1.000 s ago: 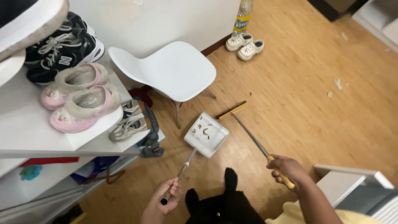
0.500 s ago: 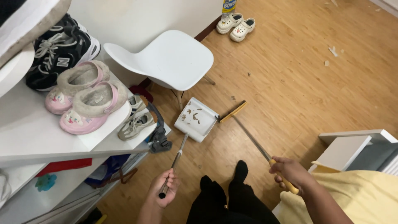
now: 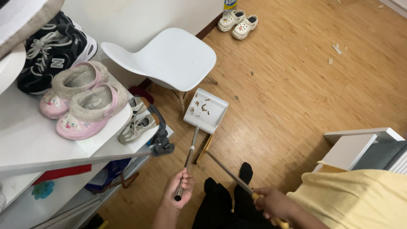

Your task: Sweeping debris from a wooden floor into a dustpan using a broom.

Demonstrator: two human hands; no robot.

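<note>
White dustpan [image 3: 206,110] flat on the wood floor [image 3: 296,93] just in front of the white chair [image 3: 169,59], brown crumbs scattered inside. Long handle running back and down into left hand [image 3: 180,189], fist wrapped around it. Broom [image 3: 202,148] head beside that handle, behind the pan, stick slanting to right hand [image 3: 273,204], closed on the yellow grip.

White long-handled dustpan [image 3: 206,111] holding brown debris is resting on the wooden floor [image 3: 296,97], the yellow-handled broom [image 3: 202,148] lying angled just behind it.
</note>
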